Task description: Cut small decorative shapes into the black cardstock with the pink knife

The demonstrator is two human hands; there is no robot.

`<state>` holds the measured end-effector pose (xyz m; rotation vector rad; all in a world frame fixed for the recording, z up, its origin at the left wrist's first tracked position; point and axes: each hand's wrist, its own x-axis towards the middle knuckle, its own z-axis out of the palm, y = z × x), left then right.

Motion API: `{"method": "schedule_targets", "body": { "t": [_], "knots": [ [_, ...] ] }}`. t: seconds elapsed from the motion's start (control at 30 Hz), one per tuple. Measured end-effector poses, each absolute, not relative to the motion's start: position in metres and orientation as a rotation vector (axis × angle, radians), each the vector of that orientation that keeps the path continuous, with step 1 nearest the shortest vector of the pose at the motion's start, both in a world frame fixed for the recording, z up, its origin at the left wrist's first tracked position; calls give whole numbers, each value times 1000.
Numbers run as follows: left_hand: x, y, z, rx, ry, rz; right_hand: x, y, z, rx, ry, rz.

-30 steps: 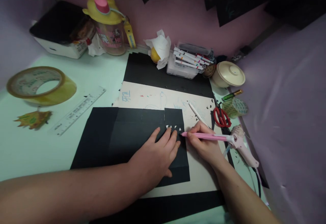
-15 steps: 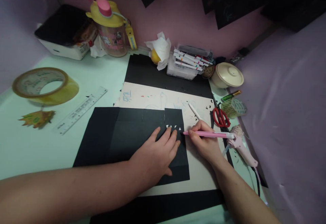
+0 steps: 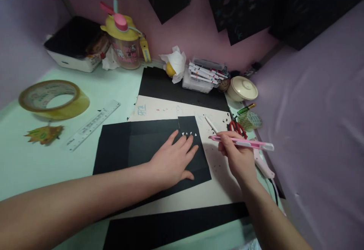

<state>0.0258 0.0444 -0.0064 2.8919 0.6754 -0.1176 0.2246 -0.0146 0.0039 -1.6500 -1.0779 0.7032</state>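
My left hand [image 3: 174,159] lies with spread fingers on a folded sheet of black card [image 3: 142,140]. Just beyond its fingertips runs a row of small triangular cut-outs [image 3: 189,134], showing white. Pinched in my right hand [image 3: 237,157] is a pink craft knife [image 3: 241,142], raised to the right of the card with its tip pointing left and off the card. Beneath the card is a white board [image 3: 218,181] with faint blue drawings and small scraps on it. A white pen-like stick [image 3: 211,124] lies on the board beyond my right hand.
Tape roll [image 3: 54,99], dry leaf [image 3: 45,134] and clear ruler [image 3: 92,126] lie at left. Behind stand a cup [image 3: 126,49], tissue [image 3: 176,63], marker box [image 3: 199,83] and lidded bowl [image 3: 243,88]. Red scissors [image 3: 238,128] and a glue gun [image 3: 264,164] are at right.
My right hand has lifted the craft knife away from the card's right edge, turning it slightly. The card has rotated a little under my left hand. The camera view has shifted too.
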Motion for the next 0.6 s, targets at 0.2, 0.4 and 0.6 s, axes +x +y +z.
{"method": "schedule_targets", "body": {
  "t": [0.2,0.4,0.6],
  "knots": [
    [22,49,-14,2882,683,45,207,-5,-5,-1716,-1050,695],
    [19,52,-21,2875,648,155,200,4,-26,-1741,-1287,388],
    [19,56,-25,2806,623,127,202,2,-28,-1762,-1358,347]
  ]
}}
